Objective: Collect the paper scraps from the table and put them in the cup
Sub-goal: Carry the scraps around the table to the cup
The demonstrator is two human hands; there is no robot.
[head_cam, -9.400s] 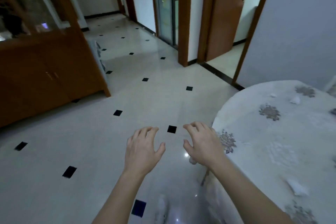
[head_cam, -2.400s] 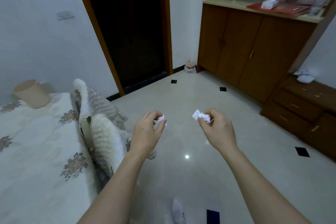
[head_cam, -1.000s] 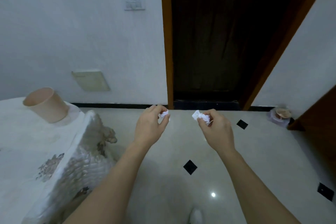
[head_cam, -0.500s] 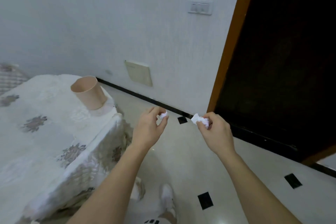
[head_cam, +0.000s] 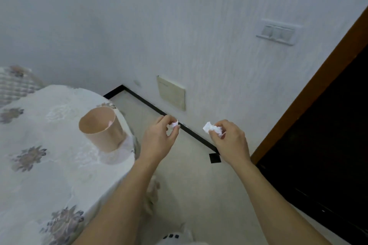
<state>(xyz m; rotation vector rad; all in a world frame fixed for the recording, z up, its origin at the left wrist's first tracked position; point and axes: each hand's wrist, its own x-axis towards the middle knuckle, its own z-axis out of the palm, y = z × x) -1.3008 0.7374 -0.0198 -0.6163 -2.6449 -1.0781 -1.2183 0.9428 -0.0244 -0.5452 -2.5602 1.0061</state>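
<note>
Pale textured wall [head_cam: 179, 26] bearing a three-rocker switch plate [head_cam: 277, 33] and a cream cover panel [head_cam: 171, 93]. Black skirting [head_cam: 159, 111] meets the light tiled floor [head_cam: 199, 185]; one black inset tile [head_cam: 214, 158]. Wooden door frame [head_cam: 310, 93] borders a dark doorway [head_cam: 328, 135].

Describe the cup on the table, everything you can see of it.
The cup is a plain beige, smooth-walled tumbler, likely plastic or paper, without handle or lid. It stands upright with its mouth open near the edge of the table, on the white floral tablecloth. What shows of its inside looks empty. Nothing but the cloth touches it; both hands are off to its right, over the floor.
</note>
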